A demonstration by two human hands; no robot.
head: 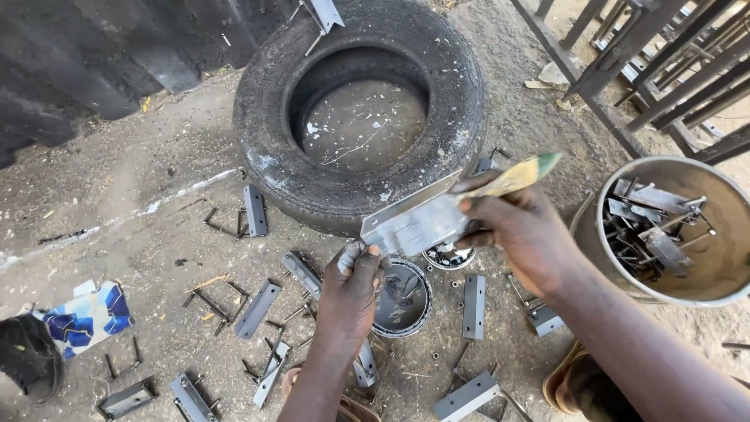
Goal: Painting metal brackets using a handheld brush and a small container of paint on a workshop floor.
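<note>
1. Metal bracket (pixel 414 223), held above the tyre (pixel 266 117): left hand (pixel 351 293) fingers pinch its lower end.
2. Right hand (pixel 519 230) fingers clamp a paintbrush (pixel 516 176) on it.
3. Likely stiff, light, paint-slippery; grip the bare edge.

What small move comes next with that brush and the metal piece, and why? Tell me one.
Probably drag the green-handled paintbrush in the right hand further along the flat grey metal bracket, which the left hand holds by its lower end. The bristles sit on its silvery face, and the open round paint tin lies just below.
</note>
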